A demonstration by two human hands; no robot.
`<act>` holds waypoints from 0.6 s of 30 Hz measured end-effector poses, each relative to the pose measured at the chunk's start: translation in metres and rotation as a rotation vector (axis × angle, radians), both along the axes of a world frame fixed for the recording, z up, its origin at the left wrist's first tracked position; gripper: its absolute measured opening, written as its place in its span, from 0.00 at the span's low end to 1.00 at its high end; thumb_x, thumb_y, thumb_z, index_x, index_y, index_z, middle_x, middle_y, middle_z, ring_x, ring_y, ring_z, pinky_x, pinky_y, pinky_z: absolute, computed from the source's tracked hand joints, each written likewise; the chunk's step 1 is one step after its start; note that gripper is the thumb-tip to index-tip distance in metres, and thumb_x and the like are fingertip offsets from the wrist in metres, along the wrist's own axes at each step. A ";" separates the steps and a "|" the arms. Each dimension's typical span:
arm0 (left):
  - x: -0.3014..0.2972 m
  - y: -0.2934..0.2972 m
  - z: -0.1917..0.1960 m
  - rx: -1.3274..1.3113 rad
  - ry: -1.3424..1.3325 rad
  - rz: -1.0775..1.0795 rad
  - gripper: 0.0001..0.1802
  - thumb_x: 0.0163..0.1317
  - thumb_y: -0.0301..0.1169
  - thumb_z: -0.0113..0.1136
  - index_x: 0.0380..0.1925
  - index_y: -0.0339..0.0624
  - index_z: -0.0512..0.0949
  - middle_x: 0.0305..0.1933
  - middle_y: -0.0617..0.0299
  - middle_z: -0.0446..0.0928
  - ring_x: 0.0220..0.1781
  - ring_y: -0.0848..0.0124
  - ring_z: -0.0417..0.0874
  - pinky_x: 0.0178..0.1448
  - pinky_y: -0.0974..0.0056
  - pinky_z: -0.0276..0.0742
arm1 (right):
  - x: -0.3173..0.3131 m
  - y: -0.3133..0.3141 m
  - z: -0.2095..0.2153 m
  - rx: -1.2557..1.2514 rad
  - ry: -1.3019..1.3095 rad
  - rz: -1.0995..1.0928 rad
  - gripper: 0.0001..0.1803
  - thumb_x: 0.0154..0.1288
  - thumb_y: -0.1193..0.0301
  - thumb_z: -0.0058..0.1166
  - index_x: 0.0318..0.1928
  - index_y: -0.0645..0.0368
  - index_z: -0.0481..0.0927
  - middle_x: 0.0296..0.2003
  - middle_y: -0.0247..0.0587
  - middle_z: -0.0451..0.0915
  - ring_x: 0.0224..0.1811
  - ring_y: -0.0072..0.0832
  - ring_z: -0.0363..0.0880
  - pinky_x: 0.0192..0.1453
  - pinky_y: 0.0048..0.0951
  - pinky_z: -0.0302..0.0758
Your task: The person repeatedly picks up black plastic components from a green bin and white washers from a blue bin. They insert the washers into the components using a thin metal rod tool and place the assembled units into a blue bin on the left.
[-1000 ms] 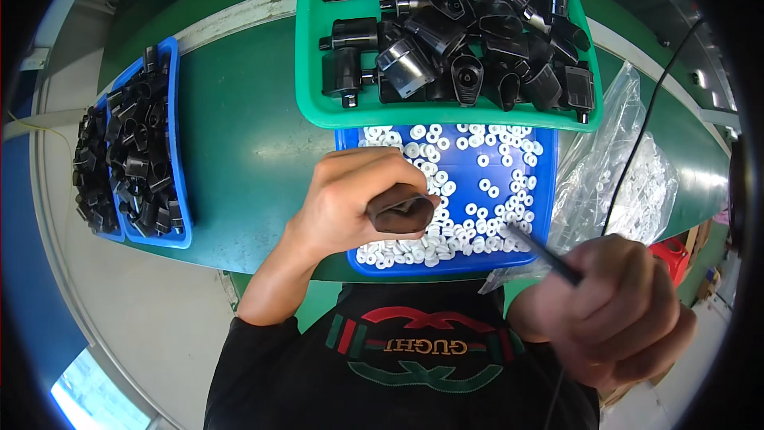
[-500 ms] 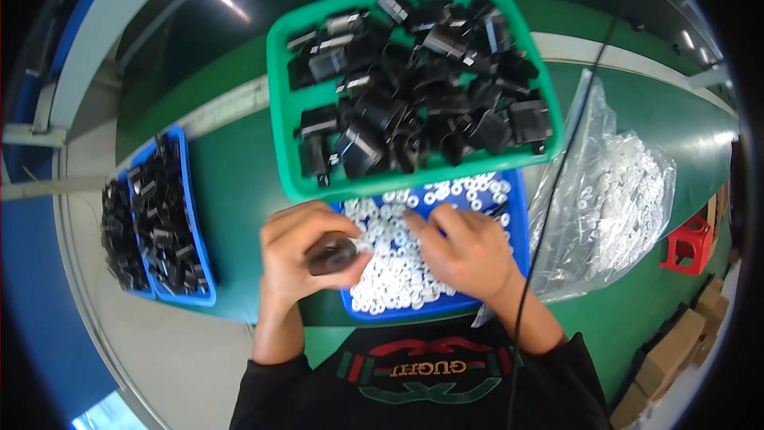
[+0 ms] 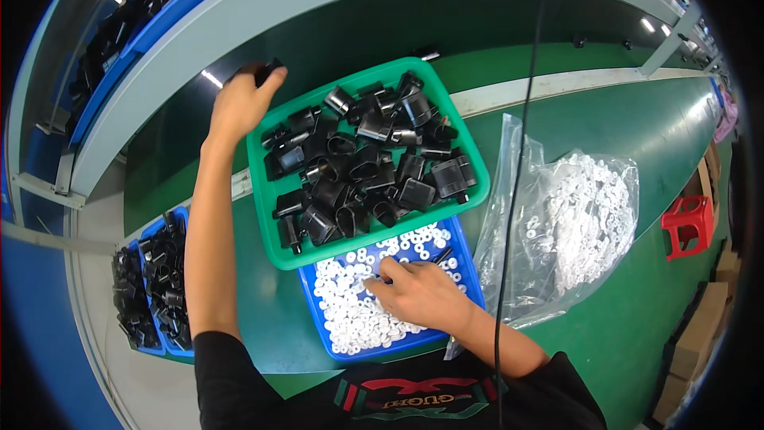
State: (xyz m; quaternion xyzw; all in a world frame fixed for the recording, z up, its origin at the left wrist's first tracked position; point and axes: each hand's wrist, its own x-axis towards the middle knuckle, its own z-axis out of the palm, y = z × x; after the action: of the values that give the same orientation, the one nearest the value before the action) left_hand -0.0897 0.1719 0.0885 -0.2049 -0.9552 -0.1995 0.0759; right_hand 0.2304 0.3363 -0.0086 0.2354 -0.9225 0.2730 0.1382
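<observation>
My left hand [image 3: 241, 105] is stretched out past the far left corner of the green tray [image 3: 271, 243], closed around a black plastic part [image 3: 269, 72], most of which the fingers hide. Black plastic housings [image 3: 368, 161] of the same colour lie heaped in that tray. Nearer to me, my right hand [image 3: 420, 293] is over the blue tray [image 3: 471, 271], its fingers bent and pinched together among small white ring-shaped washers [image 3: 358, 322]. Whether a washer is between those fingertips cannot be made out.
On the right lies a clear plastic bag [image 3: 585, 223] full of white washers. Blue bins [image 3: 179, 271] of black parts stand at the left. A dark cable [image 3: 519, 167] hangs across the view. Beyond the bench are a red stool [image 3: 687, 227] and cardboard boxes [image 3: 700, 326].
My left hand has moved from the washer tray up and away to the far left, still holding a black part. My right hand stays over the washers. The whole view has shifted.
</observation>
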 end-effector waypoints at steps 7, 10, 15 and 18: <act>-0.114 -0.002 -0.074 -0.205 -0.291 -0.105 0.30 0.55 0.56 0.66 0.39 0.36 0.85 0.35 0.52 0.84 0.39 0.61 0.84 0.46 0.57 0.75 | 0.002 0.000 -0.012 -0.077 -0.027 -0.010 0.09 0.53 0.72 0.63 0.35 0.55 0.79 0.33 0.38 0.71 0.23 0.31 0.80 0.25 0.32 0.78; -0.115 0.008 -0.082 -0.236 -0.321 -0.126 0.30 0.55 0.56 0.65 0.36 0.35 0.85 0.28 0.54 0.81 0.33 0.63 0.80 0.40 0.57 0.71 | 0.003 0.001 -0.012 -0.068 -0.025 -0.009 0.09 0.53 0.71 0.63 0.36 0.55 0.79 0.33 0.38 0.71 0.23 0.30 0.80 0.25 0.32 0.78; -0.088 0.026 -0.067 -0.151 -0.335 -0.041 0.30 0.57 0.57 0.63 0.41 0.39 0.84 0.42 0.45 0.83 0.49 0.50 0.83 0.53 0.51 0.75 | 0.003 0.002 -0.010 -0.059 -0.012 -0.011 0.09 0.53 0.71 0.63 0.36 0.55 0.79 0.32 0.38 0.72 0.23 0.30 0.81 0.25 0.32 0.78; -0.057 0.038 -0.055 -0.020 -0.066 -0.193 0.26 0.62 0.53 0.61 0.42 0.39 0.83 0.43 0.47 0.82 0.47 0.54 0.84 0.51 0.54 0.77 | 0.004 0.001 -0.012 -0.066 -0.010 -0.018 0.10 0.53 0.71 0.64 0.36 0.55 0.79 0.31 0.38 0.72 0.23 0.30 0.81 0.25 0.32 0.78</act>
State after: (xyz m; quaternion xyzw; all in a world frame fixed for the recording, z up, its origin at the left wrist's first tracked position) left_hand -0.1464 0.2096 0.0330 -0.2900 -0.9350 -0.2028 0.0229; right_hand 0.2346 0.3375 -0.0204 0.2211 -0.9156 0.3034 0.1437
